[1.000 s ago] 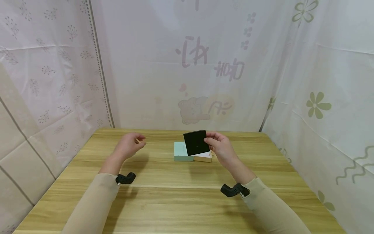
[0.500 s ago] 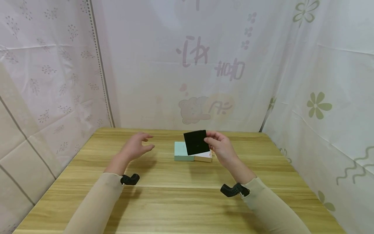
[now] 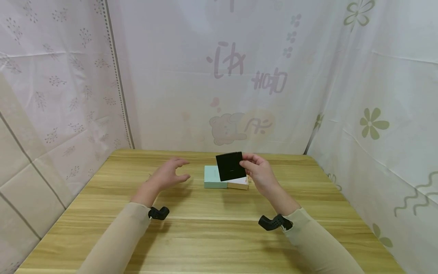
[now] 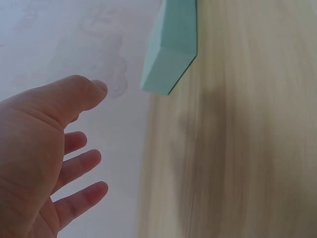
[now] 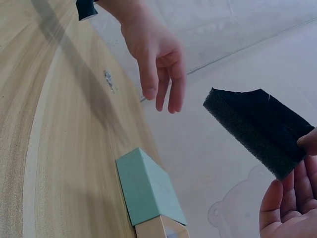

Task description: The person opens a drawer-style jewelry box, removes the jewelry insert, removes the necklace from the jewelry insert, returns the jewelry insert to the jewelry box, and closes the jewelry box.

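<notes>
Watching the right hand (image 3: 260,171) pinch a black foam pad (image 3: 230,167) between thumb and fingers, aloft to its left. Below that hand and leftward: mint box (image 3: 212,179), tan drawer (image 3: 239,186) partly out. Left hand (image 3: 167,175) holds nothing, thumb and fingers spread, box near its fingertips, untouched. I judge the step as holding the pad ready; next seems to call for my left hand taking its free edge or steadying the box.

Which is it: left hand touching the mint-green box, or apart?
Apart. The head view shows a strip of tabletop between the left hand and the mint-green box.
</notes>
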The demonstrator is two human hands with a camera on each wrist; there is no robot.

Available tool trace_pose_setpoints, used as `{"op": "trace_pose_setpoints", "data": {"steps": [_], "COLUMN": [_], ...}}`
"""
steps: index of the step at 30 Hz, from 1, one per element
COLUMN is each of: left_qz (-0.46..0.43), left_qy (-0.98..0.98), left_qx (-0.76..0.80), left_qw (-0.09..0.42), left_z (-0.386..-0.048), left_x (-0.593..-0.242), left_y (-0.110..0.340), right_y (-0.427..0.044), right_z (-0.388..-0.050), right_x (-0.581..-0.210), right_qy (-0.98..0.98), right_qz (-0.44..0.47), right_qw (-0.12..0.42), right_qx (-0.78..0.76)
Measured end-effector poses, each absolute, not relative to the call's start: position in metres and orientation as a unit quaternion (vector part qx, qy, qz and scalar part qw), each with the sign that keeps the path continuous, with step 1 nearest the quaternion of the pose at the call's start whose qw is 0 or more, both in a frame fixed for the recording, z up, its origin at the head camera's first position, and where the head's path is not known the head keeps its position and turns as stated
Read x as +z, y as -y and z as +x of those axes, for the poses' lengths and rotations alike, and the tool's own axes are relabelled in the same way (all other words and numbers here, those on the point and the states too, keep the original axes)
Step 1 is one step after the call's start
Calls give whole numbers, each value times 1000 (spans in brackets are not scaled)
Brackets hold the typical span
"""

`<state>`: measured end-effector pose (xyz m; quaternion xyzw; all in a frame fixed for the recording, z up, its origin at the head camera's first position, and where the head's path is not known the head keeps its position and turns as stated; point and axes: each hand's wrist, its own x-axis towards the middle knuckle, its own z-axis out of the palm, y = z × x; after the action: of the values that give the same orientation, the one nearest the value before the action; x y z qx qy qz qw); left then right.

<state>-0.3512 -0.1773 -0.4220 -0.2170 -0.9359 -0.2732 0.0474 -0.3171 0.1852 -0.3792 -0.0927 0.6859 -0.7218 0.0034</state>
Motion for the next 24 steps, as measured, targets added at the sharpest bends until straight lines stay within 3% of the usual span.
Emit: {"op": "trace_pose_setpoints", "data": {"steps": [24], "left_qz": [-255], "left_qy": [934], "left_qx": [-248], "left_qw": [28], "left_z": [-352], "left_x": [-447], "left_y": [134], "right_y": [-186], "right_z": [-318], "right_x": [-383], "right_qy": [-685], "right_qz": [-83], "right_qw": [3], "right_qx": [-723]}}
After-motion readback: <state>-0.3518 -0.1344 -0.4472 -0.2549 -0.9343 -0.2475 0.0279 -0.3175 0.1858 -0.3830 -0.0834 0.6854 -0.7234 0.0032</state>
